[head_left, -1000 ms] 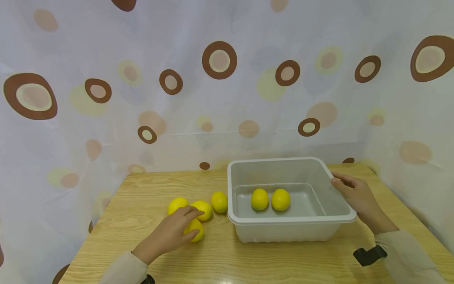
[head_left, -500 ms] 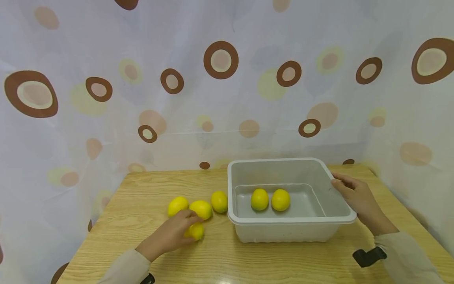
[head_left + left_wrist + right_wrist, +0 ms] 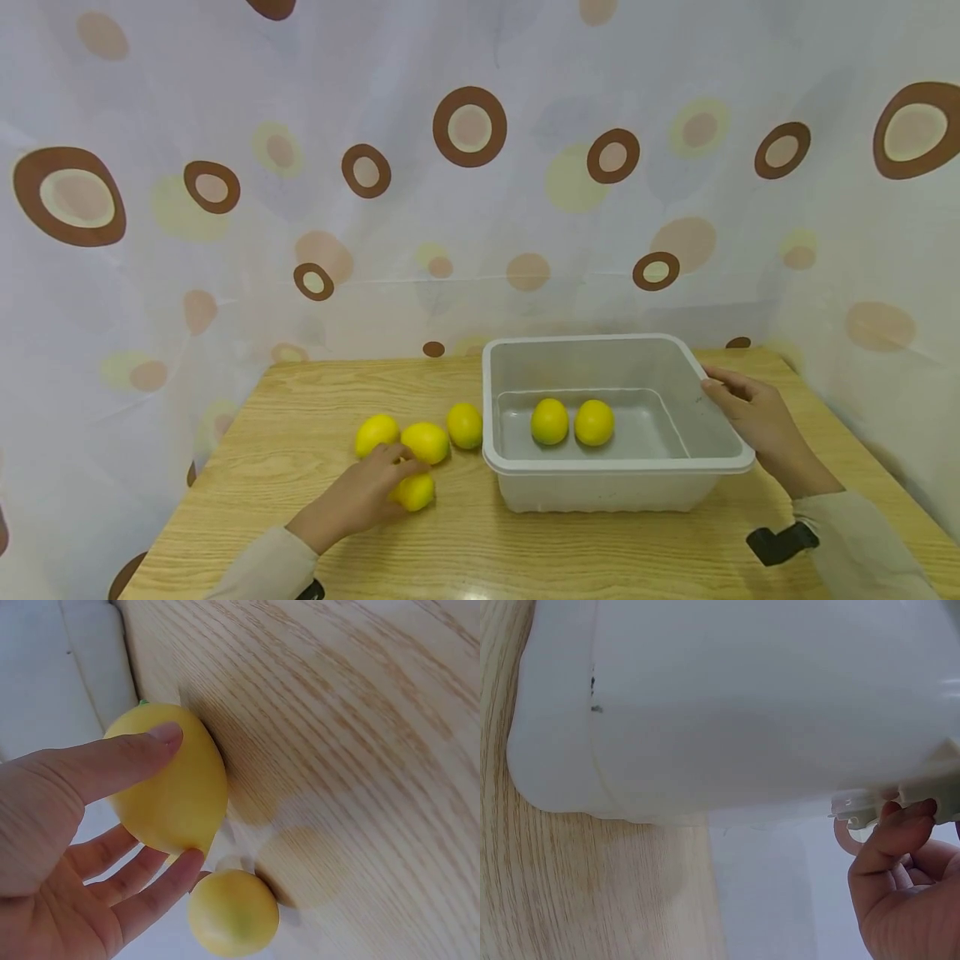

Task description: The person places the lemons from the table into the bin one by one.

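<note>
My left hand (image 3: 356, 500) holds the nearest lemon (image 3: 417, 492) low at the table, left of the white plastic tub (image 3: 600, 492). In the left wrist view, the thumb lies across one side of this lemon, and the other fingers curl at its far side and tip. Just behind it lie three more lemons: a left one (image 3: 377, 433), a middle one (image 3: 425, 444) and a right one (image 3: 465, 427) beside the tub's wall. My right hand (image 3: 761, 421) grips the tub's right rim, thumb on top and fingers outside. In the right wrist view those curled fingers (image 3: 892, 847) are under the rim.
Inside the tub, two lemons, one left (image 3: 550, 422) and one right (image 3: 594, 423), sit side by side on its floor. The wooden table (image 3: 315, 400) ends at the back against a patterned curtain (image 3: 480, 217), which also runs along both sides.
My left hand has closed round the nearest lemon, which has turned a little under the fingers. The right hand and the tub stay where they were.
</note>
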`<state>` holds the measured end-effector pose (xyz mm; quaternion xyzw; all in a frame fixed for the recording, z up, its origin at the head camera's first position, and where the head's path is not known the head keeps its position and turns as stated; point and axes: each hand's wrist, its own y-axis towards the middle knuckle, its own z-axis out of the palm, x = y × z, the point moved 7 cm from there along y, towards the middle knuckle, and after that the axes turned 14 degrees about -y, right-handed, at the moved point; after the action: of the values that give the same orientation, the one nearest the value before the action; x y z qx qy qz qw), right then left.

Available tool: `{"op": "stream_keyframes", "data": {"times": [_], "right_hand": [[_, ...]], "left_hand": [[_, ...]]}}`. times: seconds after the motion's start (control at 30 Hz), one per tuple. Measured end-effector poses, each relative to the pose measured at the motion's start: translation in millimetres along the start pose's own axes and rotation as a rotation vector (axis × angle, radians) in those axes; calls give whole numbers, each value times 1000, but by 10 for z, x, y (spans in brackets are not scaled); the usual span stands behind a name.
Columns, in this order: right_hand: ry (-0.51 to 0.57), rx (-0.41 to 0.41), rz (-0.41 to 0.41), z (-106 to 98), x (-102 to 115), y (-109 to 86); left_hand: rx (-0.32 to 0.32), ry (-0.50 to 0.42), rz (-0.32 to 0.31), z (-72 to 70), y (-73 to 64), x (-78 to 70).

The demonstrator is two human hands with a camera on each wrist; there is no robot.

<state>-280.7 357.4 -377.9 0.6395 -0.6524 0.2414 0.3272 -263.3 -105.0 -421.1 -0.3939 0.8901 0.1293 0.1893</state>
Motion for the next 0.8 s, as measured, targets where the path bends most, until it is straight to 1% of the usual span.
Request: {"op": "stream_keyframes", "data": {"times": [0.2,0.33,0.5,0.63,0.8], "right_hand": [[3,5,-2,9,-2,2],[14,0,-6,9,-1,3],[16,-14,-6,7,-6,6],[19,-17,-8,3,-5,4],[26,-7,-5,6,-5,4]], "left_hand": [[11,-18,-6,5,3,6],[32,-40,-24,16,5,23],[38,-51,-35,28,1,51],[44,-52,-29,36,2,61],[66,-53,-15,19,8,42]]}}
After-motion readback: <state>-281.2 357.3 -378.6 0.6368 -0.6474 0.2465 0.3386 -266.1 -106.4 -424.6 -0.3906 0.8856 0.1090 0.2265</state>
